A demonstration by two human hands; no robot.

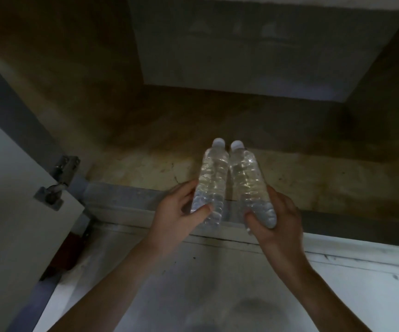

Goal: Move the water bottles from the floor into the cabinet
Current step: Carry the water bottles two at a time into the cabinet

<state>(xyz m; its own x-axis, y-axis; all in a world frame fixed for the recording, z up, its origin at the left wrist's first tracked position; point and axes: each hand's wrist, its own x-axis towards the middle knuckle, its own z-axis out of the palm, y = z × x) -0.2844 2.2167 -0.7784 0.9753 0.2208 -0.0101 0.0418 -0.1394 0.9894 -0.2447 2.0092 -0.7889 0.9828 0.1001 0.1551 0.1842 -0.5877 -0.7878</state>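
Observation:
Two clear plastic water bottles with white caps are held side by side, caps pointing into the open cabinet (229, 116). My left hand (177, 212) grips the lower half of the left bottle (211, 180). My right hand (277, 216) grips the base of the right bottle (248, 178). Both bottles hover above the cabinet's front edge, over its stained brown floor. The bottles nearly touch near their necks.
The cabinet door (14, 212) hangs open at the left, with a metal hinge (57, 180) on its inner edge. A grey sill (126, 200) runs along the cabinet front. Pale floor (193, 283) lies below my arms. The cabinet's grey back wall (253, 49) is dim.

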